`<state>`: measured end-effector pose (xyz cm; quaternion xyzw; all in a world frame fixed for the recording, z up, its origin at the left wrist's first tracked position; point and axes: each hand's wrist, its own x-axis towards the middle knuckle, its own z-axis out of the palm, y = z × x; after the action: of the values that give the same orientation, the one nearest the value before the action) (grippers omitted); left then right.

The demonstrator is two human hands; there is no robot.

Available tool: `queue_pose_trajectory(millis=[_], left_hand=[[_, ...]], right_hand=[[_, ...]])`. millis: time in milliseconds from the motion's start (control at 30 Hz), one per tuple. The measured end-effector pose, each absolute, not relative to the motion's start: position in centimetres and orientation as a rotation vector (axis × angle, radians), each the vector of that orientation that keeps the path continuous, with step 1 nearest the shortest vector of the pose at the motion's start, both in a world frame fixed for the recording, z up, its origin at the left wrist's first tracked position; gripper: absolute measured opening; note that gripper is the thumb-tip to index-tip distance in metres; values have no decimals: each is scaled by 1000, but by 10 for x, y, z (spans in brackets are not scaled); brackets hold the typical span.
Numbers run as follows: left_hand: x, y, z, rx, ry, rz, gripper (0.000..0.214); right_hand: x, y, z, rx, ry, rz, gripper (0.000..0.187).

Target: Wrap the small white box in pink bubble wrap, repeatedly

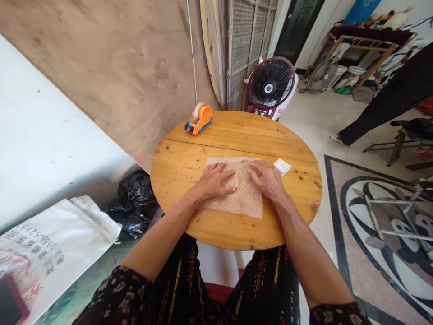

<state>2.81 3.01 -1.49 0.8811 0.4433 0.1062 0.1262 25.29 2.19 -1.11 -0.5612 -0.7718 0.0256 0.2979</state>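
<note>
A flat sheet of clear bubble wrap point(241, 201) lies on the round wooden table point(233, 237) in front of me. My left hand point(216, 180) rests flat on its left part, fingers spread and holding nothing. Over the right edge of the sheet is my right hand point(267, 178); its fingers are slightly bent and touch the wrap, with the thumb a little apart. A small white printed card point(282, 166) lies just beyond my right hand. Toward the back left of the table stands an orange tape dispenser point(203, 116) with a roll of tape in it.
A fan point(270, 88) stands behind the table. Black plastic bags point(135, 198) and a white printed sack point(64, 234) are at the left, near the wall. Another person's leg point(382, 99) in dark trousers shows at the right, near a metal-framed stand point(399, 201).
</note>
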Motion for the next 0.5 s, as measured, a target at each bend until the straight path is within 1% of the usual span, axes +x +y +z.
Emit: queue_pose_trajectory(millis=[167, 300, 333, 433, 500], left_hand=[[28, 31, -16, 2555, 1294, 306, 63], [27, 32, -17, 2562, 1273, 320, 63], [27, 32, -17, 2573, 1265, 324, 63], [27, 32, -16, 2600, 1269, 324, 60], [27, 31, -16, 2605, 1276, 321, 59]], right_hand=[[258, 19, -3, -1473, -1889, -39, 28], [280, 18, 5, -1672, -1671, -190, 28], [286, 19, 6, -1752, -1631, -205, 34], [301, 20, 4, -1948, -1623, -119, 60], [307, 20, 1, -2018, -1690, -13, 70]])
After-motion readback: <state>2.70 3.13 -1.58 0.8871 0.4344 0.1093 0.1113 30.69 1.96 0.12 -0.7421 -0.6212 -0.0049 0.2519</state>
